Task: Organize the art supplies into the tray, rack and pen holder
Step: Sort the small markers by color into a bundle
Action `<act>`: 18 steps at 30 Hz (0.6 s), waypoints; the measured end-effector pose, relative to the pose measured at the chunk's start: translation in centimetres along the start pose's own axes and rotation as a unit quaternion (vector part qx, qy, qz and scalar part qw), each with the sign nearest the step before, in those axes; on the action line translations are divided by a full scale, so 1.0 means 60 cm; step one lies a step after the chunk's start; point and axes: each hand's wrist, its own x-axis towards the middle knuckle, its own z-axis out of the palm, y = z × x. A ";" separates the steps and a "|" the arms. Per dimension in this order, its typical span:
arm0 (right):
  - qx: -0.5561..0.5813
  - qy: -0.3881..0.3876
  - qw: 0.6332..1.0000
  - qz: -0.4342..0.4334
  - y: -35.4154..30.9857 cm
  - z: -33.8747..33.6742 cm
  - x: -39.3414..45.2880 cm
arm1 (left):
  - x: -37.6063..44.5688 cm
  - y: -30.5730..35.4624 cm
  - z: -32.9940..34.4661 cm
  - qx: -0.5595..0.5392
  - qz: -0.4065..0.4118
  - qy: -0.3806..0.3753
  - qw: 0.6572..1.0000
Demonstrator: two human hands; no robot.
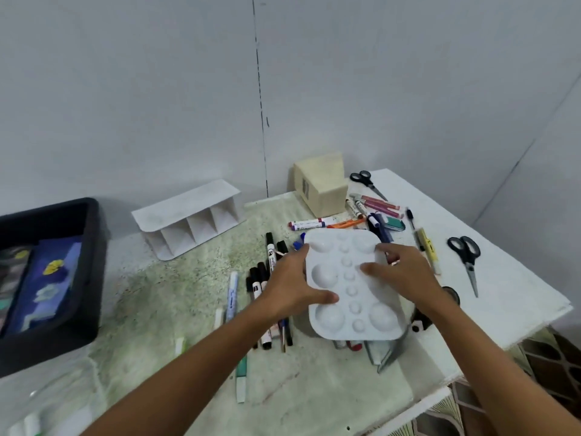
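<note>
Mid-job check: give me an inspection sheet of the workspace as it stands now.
Surface: white table with a speckled greenish mat.
Job's things: white paint palette held over scattered markers; black tray at left; white rack on its side; beige pen holder tipped over.
Clutter: two black scissors, coloured markers near the pen holder.
Grippers: left hand and right hand both grip the paint palette.
Cables: nothing seen.
Surroundings: grey walls; patterned floor at right.
</note>
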 end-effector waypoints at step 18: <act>-0.214 -0.156 0.948 -0.177 -0.199 0.319 -0.032 | -0.156 -0.146 -0.214 0.231 -0.256 0.134 0.929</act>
